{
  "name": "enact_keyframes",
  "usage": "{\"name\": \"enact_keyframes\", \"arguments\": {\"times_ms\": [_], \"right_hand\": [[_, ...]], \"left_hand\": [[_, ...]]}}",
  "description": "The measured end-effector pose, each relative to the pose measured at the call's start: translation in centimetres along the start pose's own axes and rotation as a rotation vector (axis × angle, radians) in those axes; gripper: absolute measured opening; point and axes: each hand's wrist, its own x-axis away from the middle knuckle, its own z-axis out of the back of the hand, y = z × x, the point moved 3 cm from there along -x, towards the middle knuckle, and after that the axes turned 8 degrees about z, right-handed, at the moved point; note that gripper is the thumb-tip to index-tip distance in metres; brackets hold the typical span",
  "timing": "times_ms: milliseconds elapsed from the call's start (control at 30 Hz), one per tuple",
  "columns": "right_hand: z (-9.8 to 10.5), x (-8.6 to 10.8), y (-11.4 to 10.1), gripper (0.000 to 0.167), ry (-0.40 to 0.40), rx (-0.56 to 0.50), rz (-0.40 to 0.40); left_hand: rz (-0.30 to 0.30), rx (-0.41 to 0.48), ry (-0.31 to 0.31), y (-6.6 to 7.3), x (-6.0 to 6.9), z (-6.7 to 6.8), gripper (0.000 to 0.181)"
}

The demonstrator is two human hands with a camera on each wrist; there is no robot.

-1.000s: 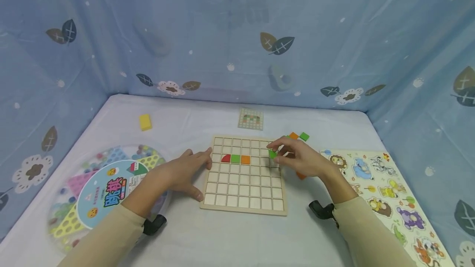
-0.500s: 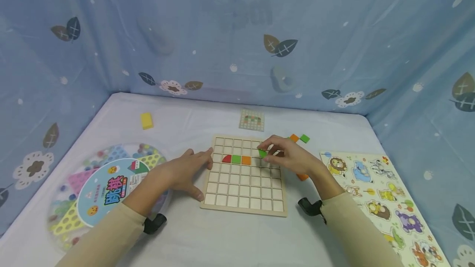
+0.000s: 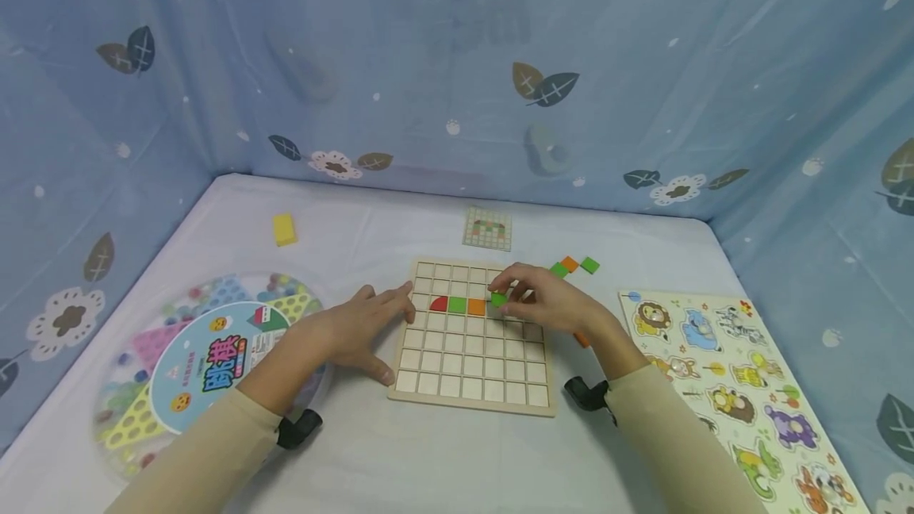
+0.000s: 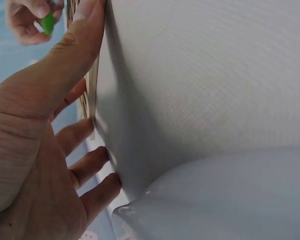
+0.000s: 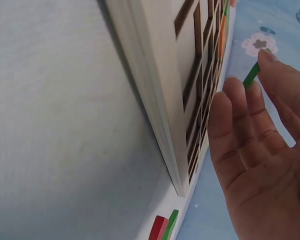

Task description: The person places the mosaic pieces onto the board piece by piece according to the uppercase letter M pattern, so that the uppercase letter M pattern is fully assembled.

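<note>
Three pieces sit in one row of the board [image 3: 471,404]: red quarter-round [image 3: 439,304], green square [image 3: 458,305], orange square [image 3: 476,307]. My right grip [image 3: 548,298] pinches a green tile [image 3: 498,300] (full outline hidden by fingers), tilted, just right of the orange square and clear of the board. I'd level it, line its edges up with the cell walls, lower, then release. My left grip [image 3: 359,329] is spread along the board's left edge; light pressure there should prevent skidding.
</note>
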Motion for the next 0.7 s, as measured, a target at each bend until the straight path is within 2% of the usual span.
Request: {"name": "enact_keyframes", "arguments": {"times_ms": [233, 700], "right_hand": [[-0.46, -0.44, 0.37, 0.034, -0.028, 0.067, 0.012], [-0.92, -0.87, 0.47, 0.030, -0.030, 0.137, -0.027]], "left_hand": [[0.006, 0.009, 0.002, 0.09, -0.03, 0.07, 0.079], [0.026, -0.007, 0.004, 0.28, -0.43, 0.16, 0.082]]}}
